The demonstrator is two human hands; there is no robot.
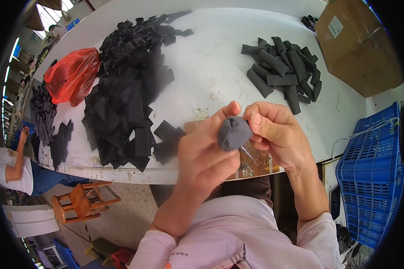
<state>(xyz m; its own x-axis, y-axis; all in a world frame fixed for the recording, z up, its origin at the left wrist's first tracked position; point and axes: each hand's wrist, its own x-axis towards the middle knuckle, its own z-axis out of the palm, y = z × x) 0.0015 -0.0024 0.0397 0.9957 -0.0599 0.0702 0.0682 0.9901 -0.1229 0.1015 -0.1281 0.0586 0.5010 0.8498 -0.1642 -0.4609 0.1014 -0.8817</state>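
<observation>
In front of my chest I hold a dark grey fabric piece (pixel 234 133), its bunched, rounded end facing up. My left hand (pixel 203 148) is wrapped round it, with the thumb pointing up beside it. From the other side, my right hand (pixel 283 134) pinches its edge between thumb and fingers. Beyond my right hand lies a heap of dark fabric tubes (pixel 283 67). Left of my left hand spreads a large pile of flat black fabric pieces (pixel 121 94), a few of them (pixel 168 136) lying close to my wrist.
A red plastic bag (pixel 74 74) and more dark strips (pixel 42 114) lie at the table's left. At the right stand a cardboard box (pixel 357 45) and blue plastic crates (pixel 370 175). A wooden stool (pixel 83 201) and a seated person (pixel 15 170) are at the left.
</observation>
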